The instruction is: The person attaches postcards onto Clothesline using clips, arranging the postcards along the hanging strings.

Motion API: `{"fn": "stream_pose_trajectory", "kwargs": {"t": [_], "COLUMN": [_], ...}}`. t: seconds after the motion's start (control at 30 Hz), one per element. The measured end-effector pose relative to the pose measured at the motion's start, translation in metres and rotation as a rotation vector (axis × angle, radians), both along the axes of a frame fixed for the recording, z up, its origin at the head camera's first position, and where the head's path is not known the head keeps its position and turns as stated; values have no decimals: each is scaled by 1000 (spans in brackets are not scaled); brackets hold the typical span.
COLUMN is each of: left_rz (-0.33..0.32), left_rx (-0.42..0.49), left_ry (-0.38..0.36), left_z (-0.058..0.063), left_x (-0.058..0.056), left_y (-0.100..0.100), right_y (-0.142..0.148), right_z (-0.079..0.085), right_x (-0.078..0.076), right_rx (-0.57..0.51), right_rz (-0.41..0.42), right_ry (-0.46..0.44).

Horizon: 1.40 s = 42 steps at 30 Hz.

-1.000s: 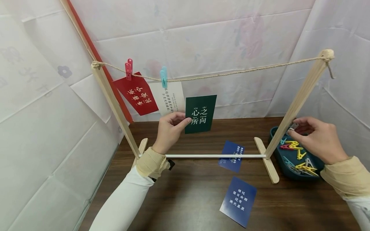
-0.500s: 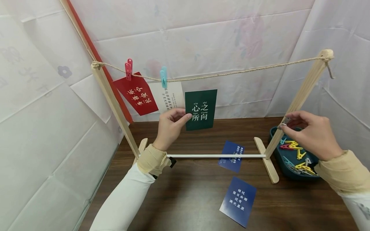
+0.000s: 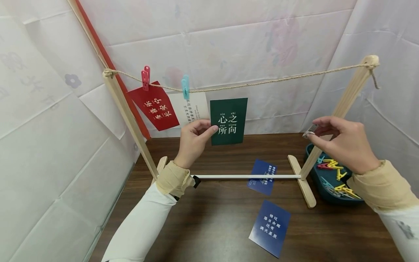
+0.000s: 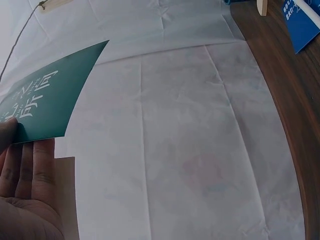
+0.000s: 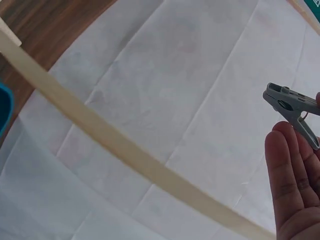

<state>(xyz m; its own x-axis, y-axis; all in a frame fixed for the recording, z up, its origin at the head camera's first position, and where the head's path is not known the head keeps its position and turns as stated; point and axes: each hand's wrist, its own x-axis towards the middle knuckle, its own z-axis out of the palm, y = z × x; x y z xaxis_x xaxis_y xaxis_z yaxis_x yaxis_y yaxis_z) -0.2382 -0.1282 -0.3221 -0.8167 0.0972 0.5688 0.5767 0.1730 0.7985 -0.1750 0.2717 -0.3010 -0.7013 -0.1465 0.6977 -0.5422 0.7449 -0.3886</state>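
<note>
My left hand (image 3: 196,142) pinches a dark green card (image 3: 229,118) by its left edge, upright and below the rope (image 3: 248,84). White writing on the card faces me. In my right hand (image 3: 347,143) a grey clothespin (image 5: 290,102) is held between thumb and fingers, in front of the right wooden post (image 3: 348,98). The right wrist view shows its jaws closed. Left of the green card, a red card (image 3: 157,109) hangs from a pink clothespin (image 3: 145,79). A white card (image 3: 199,103) hangs from a light blue clothespin (image 3: 185,87), partly behind my left hand.
Two blue cards lie on the wooden table (image 3: 209,225): a nearer one (image 3: 270,229) and a farther one (image 3: 262,182) under the white crossbar (image 3: 229,177). A dark teal box (image 3: 327,194) of several loose clothespins stands beside the right post's foot (image 3: 306,189).
My right hand has moved left and up with the grey clothespin, away from the box. My left hand has raised the green card slightly towards the rope.
</note>
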Motion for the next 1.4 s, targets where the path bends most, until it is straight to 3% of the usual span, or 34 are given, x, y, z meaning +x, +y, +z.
{"fn": "stream_pose_trajectory", "kwargs": {"t": [0.87, 1.4], "left_rz": [-16, -34], "left_rx": [64, 99], "left_ry": [-17, -32], "left_z": [4, 5], "left_x": [-3, -6], "left_y": [5, 7], "right_y": [-37, -62], "right_z": [32, 62], "right_x": [-5, -11], "right_rx": [-72, -27], "right_rz": [122, 209], "right_ry": [71, 113]}}
